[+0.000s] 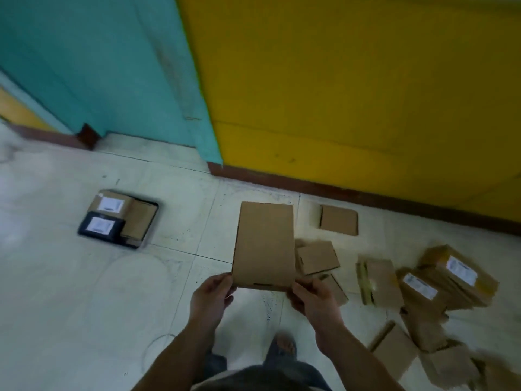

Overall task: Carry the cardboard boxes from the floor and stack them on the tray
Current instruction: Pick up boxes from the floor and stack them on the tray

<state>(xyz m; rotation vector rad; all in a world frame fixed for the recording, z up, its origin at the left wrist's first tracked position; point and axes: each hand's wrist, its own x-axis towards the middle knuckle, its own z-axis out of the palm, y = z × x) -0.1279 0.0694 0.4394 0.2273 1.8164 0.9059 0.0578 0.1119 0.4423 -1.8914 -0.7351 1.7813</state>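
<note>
Spotter: Where's the box [263,245]?
Me: Left hand [211,294] and right hand [308,296] are gripping its near corners, above the floor [84,292], well right of the tray [138,245]. I'm aiming to lower it flat, squarely.

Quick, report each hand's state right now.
Left hand: holding the cardboard box by its near left corner.
Right hand: holding the same box by its near right corner.

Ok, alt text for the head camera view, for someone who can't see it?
The left hand and right hand hold a cardboard box by its near end above the floor. A tray of parcels lies left, loose boxes right.
</note>
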